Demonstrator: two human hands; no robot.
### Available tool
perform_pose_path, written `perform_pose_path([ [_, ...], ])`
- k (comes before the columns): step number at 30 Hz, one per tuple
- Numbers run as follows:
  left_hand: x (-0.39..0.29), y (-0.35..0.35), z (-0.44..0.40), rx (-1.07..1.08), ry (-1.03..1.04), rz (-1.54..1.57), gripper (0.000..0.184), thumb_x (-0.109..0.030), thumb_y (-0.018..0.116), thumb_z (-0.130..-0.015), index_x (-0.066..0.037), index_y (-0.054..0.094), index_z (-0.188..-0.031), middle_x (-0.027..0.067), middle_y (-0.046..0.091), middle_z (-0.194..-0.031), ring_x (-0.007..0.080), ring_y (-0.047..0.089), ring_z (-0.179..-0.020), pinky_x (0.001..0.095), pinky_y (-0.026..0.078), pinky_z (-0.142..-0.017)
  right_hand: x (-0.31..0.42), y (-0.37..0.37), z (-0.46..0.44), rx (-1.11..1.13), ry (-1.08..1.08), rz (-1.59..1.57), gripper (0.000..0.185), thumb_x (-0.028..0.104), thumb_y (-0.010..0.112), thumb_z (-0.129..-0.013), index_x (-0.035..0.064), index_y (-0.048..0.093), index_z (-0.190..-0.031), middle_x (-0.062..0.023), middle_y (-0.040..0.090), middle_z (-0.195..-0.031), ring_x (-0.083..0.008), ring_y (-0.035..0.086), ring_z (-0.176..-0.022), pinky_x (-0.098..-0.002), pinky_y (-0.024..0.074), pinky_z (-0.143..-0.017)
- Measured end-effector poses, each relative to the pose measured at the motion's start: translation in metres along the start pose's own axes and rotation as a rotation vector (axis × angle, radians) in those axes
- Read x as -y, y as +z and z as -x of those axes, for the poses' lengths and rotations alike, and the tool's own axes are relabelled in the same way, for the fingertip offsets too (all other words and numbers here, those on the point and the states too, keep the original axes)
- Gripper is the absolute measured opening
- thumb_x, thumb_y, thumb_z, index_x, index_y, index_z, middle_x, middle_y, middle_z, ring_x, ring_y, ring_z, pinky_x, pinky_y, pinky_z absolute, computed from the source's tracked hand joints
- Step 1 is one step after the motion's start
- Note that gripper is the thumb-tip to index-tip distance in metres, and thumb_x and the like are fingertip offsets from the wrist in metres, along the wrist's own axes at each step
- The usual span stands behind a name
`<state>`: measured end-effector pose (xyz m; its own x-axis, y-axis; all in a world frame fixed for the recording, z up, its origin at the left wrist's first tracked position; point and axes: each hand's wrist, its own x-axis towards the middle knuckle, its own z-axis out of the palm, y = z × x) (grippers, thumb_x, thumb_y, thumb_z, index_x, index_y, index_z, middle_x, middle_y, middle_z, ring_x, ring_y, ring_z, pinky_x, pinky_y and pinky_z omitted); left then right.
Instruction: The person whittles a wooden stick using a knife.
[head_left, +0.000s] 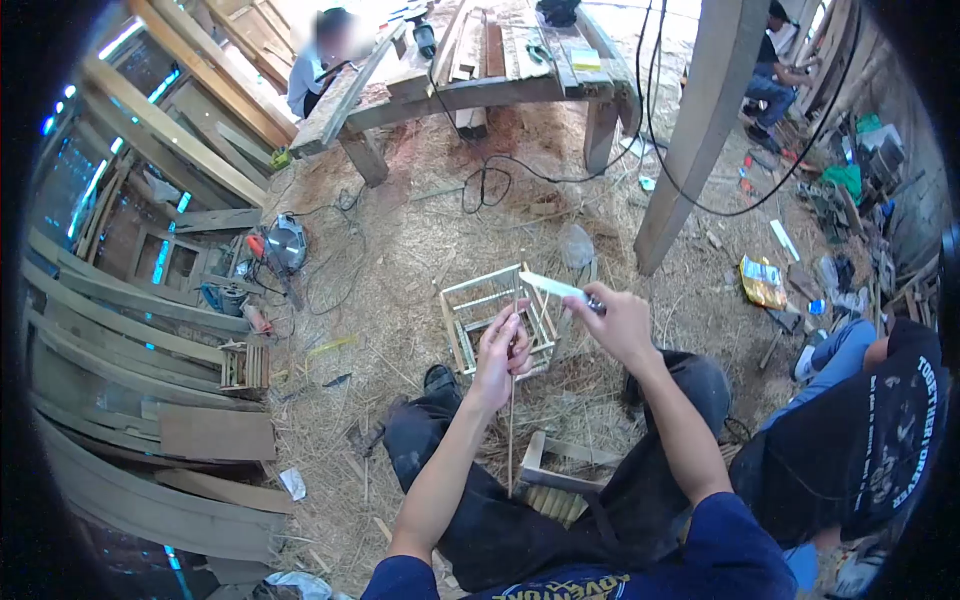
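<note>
My left hand (pixel 500 350) is closed around a thin wooden stick (pixel 511 430), which runs down toward my lap. In my right hand (pixel 622 325) is a knife (pixel 555 287), its pale blade pointing left, close to the stick's upper end. Whether the blade touches the stick I cannot tell. Beyond my hands a small open frame of thin wooden strips (pixel 450 330) stands on the floor, partly covered by my left hand. Between my legs is a small wooden box-like piece (pixel 532 460) with rounded slats (pixel 555 503) beside it.
Shavings cover the floor. A workbench (pixel 480 95) with boards stands ahead, near a wooden post (pixel 690 150) and hanging cable. A circular saw (pixel 287 243) lies left. One person in a black shirt (pixel 860 430) sits close on my right; two others are farther off. A yellow packet (pixel 763 283) lies right.
</note>
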<state>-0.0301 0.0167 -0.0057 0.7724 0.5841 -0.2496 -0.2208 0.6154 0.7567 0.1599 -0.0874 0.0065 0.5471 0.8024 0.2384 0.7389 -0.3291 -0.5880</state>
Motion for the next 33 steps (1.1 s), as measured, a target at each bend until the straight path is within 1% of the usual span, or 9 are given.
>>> perform_pose_path([
  [3,0.006,0.001,-0.002,-0.015,0.026,-0.099,0.033,-0.026,0.043,-0.108,-0.008,0.050,-0.135,-0.0055,0.033,-0.068,0.0027,0.026,-0.049,0.0202,0.023,-0.044,0.005,-0.020,-0.001,0.023,0.085,-0.038,0.050,0.058,0.063,-0.089,0.0095,0.073,-0.097,-0.0134,0.068,-0.066,-0.0319,0.069,-0.063,-0.0423,0.0517,-0.059],
  [8,0.018,0.004,-0.009,-0.034,0.012,-0.142,0.025,-0.027,0.044,-0.108,-0.006,0.053,-0.117,-0.0061,0.032,-0.068,0.0031,0.025,-0.048,0.0218,0.020,-0.043,0.007,-0.015,0.003,0.087,-0.184,-0.110,0.046,0.055,0.066,-0.088,0.0107,0.072,-0.100,-0.0144,0.067,-0.066,-0.0325,0.069,-0.063,-0.0425,0.0514,-0.059],
  [9,0.025,0.003,-0.011,-0.056,0.008,-0.114,0.019,-0.023,0.043,-0.107,-0.007,0.051,-0.105,-0.0062,0.032,-0.067,0.0039,0.026,-0.048,0.0232,0.020,-0.043,0.006,-0.007,0.004,0.107,-0.232,-0.095,0.044,0.053,0.068,-0.087,0.0115,0.072,-0.100,-0.0133,0.067,-0.065,-0.0314,0.069,-0.062,-0.0412,0.0516,-0.059],
  [21,0.031,0.011,0.013,0.072,-0.089,-0.116,0.010,-0.025,0.045,-0.106,-0.015,0.049,-0.104,-0.0046,0.036,-0.072,0.0040,0.029,-0.048,0.0220,0.021,-0.040,-0.012,-0.001,0.000,-0.062,-0.528,-0.164,0.037,0.046,0.081,-0.076,0.0138,0.076,-0.092,-0.0088,0.063,-0.059,-0.0259,0.064,-0.052,-0.0348,0.0485,-0.052],
  [23,0.022,0.017,0.030,0.099,-0.141,-0.090,0.015,-0.027,0.043,-0.108,-0.013,0.048,-0.105,-0.0037,0.037,-0.073,0.0040,0.030,-0.048,0.0218,0.023,-0.040,-0.030,-0.010,-0.010,-0.242,-0.394,-0.163,0.031,0.041,0.080,-0.081,0.0138,0.076,-0.094,-0.0079,0.063,-0.057,-0.0216,0.064,-0.051,-0.0333,0.0467,-0.051],
  [25,0.032,0.016,0.044,0.175,-0.174,-0.070,0.016,-0.028,0.043,-0.108,-0.013,0.049,-0.105,-0.0041,0.036,-0.073,0.0038,0.030,-0.048,0.0212,0.023,-0.041,-0.055,-0.035,-0.028,-0.259,0.011,-0.032,0.036,0.051,0.072,-0.085,0.0182,0.077,-0.098,-0.0066,0.068,-0.062,-0.0224,0.067,-0.053,-0.0339,0.0491,-0.051],
  [29,0.023,0.000,0.022,0.080,-0.030,-0.187,0.020,-0.029,0.044,-0.108,-0.011,0.050,-0.107,-0.0051,0.034,-0.070,0.0037,0.029,-0.049,0.0213,0.024,-0.041,-0.037,-0.047,-0.019,-0.097,0.038,-0.081,0.039,0.051,0.071,-0.087,0.0148,0.076,-0.099,-0.0069,0.069,-0.064,-0.0215,0.067,-0.053,-0.0338,0.0498,-0.052],
  [32,0.015,-0.005,0.013,0.068,-0.021,-0.181,0.020,-0.028,0.043,-0.108,-0.010,0.050,-0.112,-0.0058,0.032,-0.069,0.0035,0.028,-0.049,0.0209,0.023,-0.042,-0.021,-0.028,0.010,-0.052,-0.280,-0.039,0.036,0.042,0.078,-0.083,0.0091,0.075,-0.099,-0.0089,0.069,-0.068,-0.0193,0.069,-0.057,-0.0322,0.0522,-0.056],
  [33,0.015,-0.003,0.012,0.061,-0.020,-0.177,0.020,-0.028,0.043,-0.108,-0.011,0.050,-0.115,-0.0062,0.031,-0.069,0.0035,0.027,-0.049,0.0204,0.023,-0.042,-0.012,-0.027,0.010,-0.013,-0.264,-0.082,0.037,0.042,0.078,-0.083,0.0088,0.074,-0.099,-0.0092,0.069,-0.068,-0.0202,0.069,-0.058,-0.0324,0.0529,-0.057],
])
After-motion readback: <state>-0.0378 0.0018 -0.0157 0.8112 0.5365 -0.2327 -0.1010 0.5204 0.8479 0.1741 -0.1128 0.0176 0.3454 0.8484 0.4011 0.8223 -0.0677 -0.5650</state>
